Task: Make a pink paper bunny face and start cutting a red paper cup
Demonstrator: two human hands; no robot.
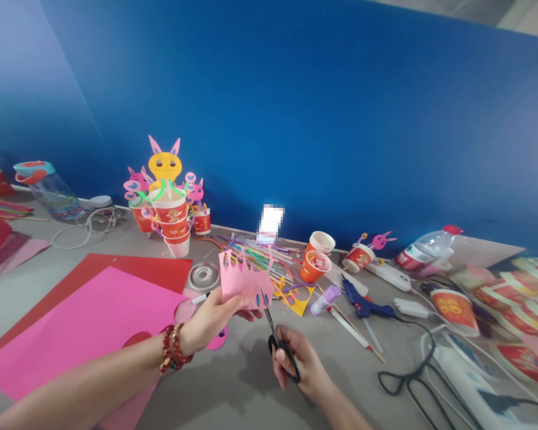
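My left hand (217,319) grips a piece of pink paper (240,283) near its lower edge, thumb on top. The paper's upper edge is cut into jagged points, and small blue ovals sit on its lower right part. With fingers through the black handles, my right hand (300,361) holds a pair of scissors (271,325). Their blades reach up to the paper's right side, around the blue ovals; whether they are fully closed is too small to tell. Beneath the left hand lies a bright pink round cutout (217,339), partly hidden.
Large pink (112,316) and red sheets (161,269) cover the left. Behind my hands lie a tape roll (204,276) and pipe cleaners (251,251). Paper cups (316,266), a glue stick (326,300) and a blue glue gun (363,301) with its cord stand or lie rightward. A stacked-cup figure (173,215) stands back left.
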